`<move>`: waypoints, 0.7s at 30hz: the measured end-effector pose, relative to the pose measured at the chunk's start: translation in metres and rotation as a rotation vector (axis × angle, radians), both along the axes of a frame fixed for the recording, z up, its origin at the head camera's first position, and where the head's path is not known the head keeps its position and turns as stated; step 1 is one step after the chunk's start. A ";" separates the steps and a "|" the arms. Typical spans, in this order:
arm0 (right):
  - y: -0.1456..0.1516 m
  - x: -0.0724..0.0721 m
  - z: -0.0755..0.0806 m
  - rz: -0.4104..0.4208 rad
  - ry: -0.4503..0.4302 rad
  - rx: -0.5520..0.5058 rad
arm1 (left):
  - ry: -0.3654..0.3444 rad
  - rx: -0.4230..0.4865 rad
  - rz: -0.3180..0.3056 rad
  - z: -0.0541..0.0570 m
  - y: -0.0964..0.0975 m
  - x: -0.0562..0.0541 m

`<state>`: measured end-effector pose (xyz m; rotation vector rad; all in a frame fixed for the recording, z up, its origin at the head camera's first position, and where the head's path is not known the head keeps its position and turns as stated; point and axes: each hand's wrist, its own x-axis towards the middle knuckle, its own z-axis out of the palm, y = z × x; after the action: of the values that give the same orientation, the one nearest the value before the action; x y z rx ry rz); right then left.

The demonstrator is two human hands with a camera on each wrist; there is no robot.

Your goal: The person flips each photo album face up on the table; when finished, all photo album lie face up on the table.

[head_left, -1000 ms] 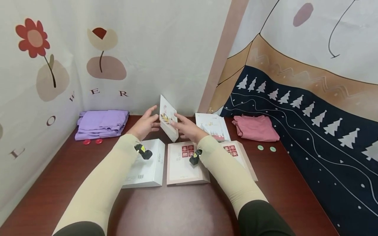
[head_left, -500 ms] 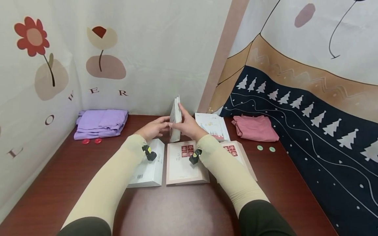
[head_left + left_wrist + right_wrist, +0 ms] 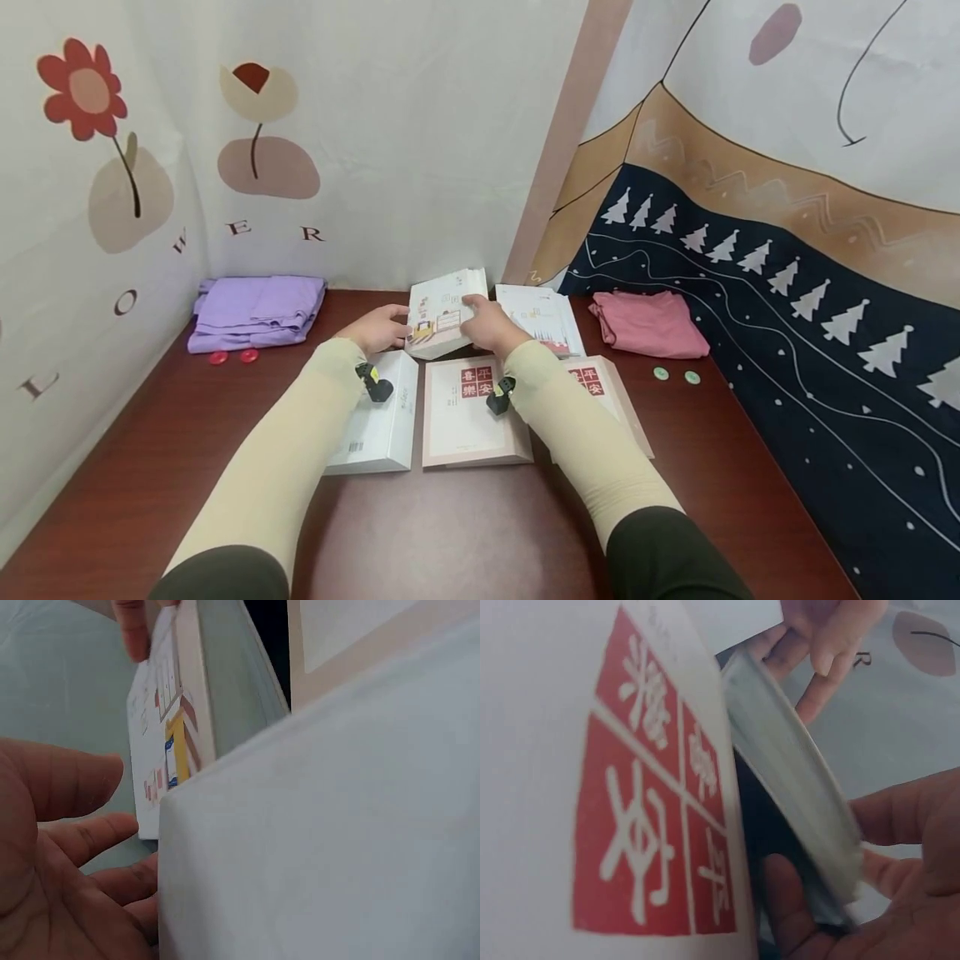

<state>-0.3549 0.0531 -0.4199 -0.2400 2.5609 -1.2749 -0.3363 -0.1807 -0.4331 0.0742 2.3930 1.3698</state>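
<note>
Held book [image 3: 431, 312], twelve o'clock from the middle front book [image 3: 450, 429]: right hand [image 3: 491, 325] clamped on its three-o'clock edge, left hand [image 3: 377, 329] at nine, fingers apart. Four other books [image 3: 537, 307] lie placed; its release apparently remains.

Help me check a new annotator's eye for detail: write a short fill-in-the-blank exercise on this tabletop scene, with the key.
1. In front of the purple cloth lie small, round ____ discs.
2. Near the pink cloth, the green discs number ____.
3. Gripping the illustrated book at its right-hand side is the person's ____ hand.

Missing words: red; two; right.
</note>
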 end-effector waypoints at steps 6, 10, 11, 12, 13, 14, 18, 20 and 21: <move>0.000 -0.004 -0.005 0.062 -0.120 0.049 | 0.054 -0.102 0.018 0.000 -0.006 -0.001; 0.001 -0.006 -0.006 0.069 -0.179 -0.001 | 0.057 -0.097 0.031 0.001 -0.012 0.001; 0.001 -0.007 -0.006 0.067 -0.182 -0.007 | 0.063 -0.097 0.027 0.001 -0.013 0.002; 0.002 -0.007 -0.006 0.064 -0.181 -0.009 | 0.063 -0.090 0.027 0.001 -0.014 0.002; 0.001 -0.008 -0.006 0.058 -0.180 -0.019 | 0.068 -0.090 0.029 0.001 -0.015 0.003; 0.001 -0.008 -0.006 0.051 -0.176 -0.026 | 0.072 -0.088 0.028 0.001 -0.016 0.004; -0.001 -0.009 -0.006 0.027 -0.126 -0.049 | 0.058 -0.036 0.046 0.002 -0.019 0.009; -0.002 -0.008 -0.004 0.023 -0.090 -0.076 | 0.052 -0.005 0.053 0.004 -0.022 0.014; -0.003 -0.006 -0.003 0.025 -0.071 -0.095 | 0.060 -0.001 0.052 0.005 -0.024 0.018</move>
<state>-0.3606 0.0499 -0.4230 -0.2400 2.4335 -1.3728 -0.3186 -0.2042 -0.4282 0.0540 2.4614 1.4084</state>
